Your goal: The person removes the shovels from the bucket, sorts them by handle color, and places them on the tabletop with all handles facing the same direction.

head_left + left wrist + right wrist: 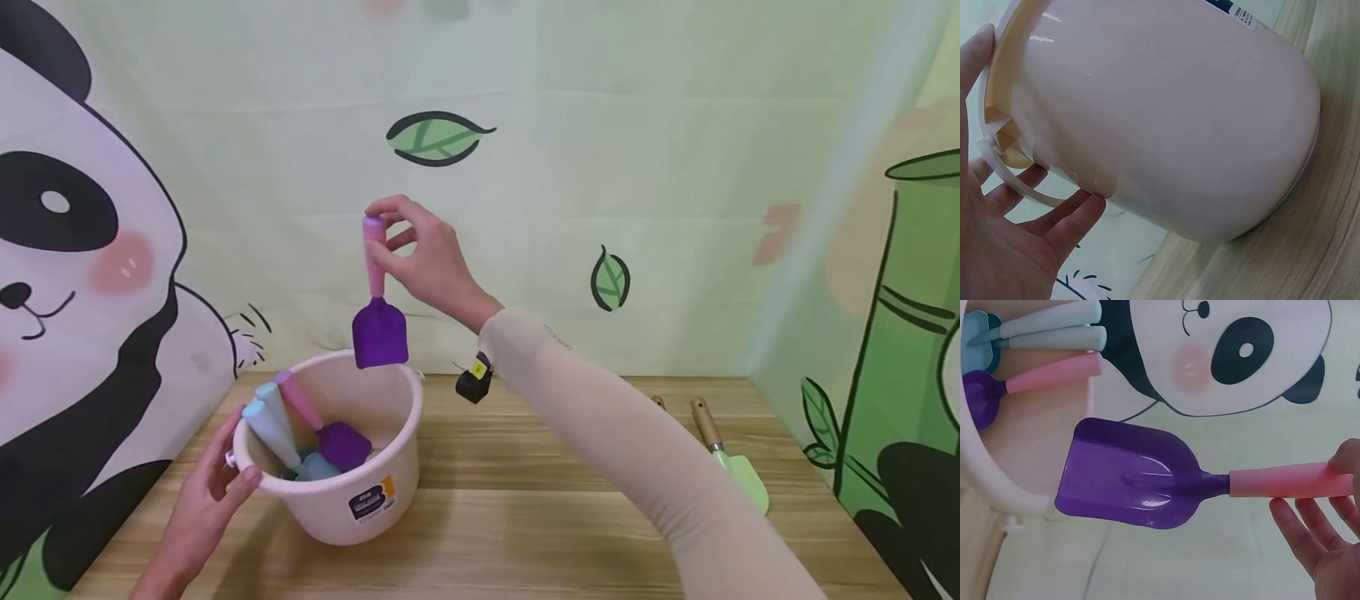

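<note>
Purple shovel point(380, 335) hung near the far side of the bucket point(318, 510) gripped by the left hand point(201, 504), its pink handle point(377, 279) pinched by the right hand point(429, 260); probable risk: a drop outside if that pinch slipped.

A shovel point(380, 333), purple blade down and pink handle up, hangs near the rim of a pale pink bucket point(322, 512) standing upright on a wooden table point(525, 508).
</note>
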`<state>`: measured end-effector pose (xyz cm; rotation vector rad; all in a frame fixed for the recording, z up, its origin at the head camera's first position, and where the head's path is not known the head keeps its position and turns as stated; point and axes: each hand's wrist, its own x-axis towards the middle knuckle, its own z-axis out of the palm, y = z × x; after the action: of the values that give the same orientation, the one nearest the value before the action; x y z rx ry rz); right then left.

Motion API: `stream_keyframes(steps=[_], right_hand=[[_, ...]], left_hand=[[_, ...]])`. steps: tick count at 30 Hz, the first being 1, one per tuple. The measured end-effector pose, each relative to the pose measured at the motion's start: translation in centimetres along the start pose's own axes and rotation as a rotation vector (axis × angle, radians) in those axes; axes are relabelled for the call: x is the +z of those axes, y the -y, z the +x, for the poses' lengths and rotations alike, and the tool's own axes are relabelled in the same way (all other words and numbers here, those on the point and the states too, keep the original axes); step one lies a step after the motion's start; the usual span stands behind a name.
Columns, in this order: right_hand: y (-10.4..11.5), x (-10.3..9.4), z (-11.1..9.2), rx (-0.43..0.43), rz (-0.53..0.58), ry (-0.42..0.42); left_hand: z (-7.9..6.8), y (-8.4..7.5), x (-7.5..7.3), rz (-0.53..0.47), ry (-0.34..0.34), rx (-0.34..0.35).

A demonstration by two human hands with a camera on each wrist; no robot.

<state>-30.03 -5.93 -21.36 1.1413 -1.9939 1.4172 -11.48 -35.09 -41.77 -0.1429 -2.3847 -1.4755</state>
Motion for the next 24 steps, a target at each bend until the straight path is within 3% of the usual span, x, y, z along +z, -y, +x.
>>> stream_keyframes(steps=[6,16,24], right_hand=[[-0.3,-2.1,-0.1,0.000,0.001,-0.047],[-1.4,-5.4,-0.8,0.088,0.032,-0.071],[-2.5,-7.8,-1.9,0.131,0.033,-0.086]], left_hand=[[0.1,0.0,-0.1,0.009,0.006,-0.017],[-0.2,0.1,-0.4,0.009,0.001,0.003],[0.1,-0.2,-0.5,0.057,0.016,-0.078]])
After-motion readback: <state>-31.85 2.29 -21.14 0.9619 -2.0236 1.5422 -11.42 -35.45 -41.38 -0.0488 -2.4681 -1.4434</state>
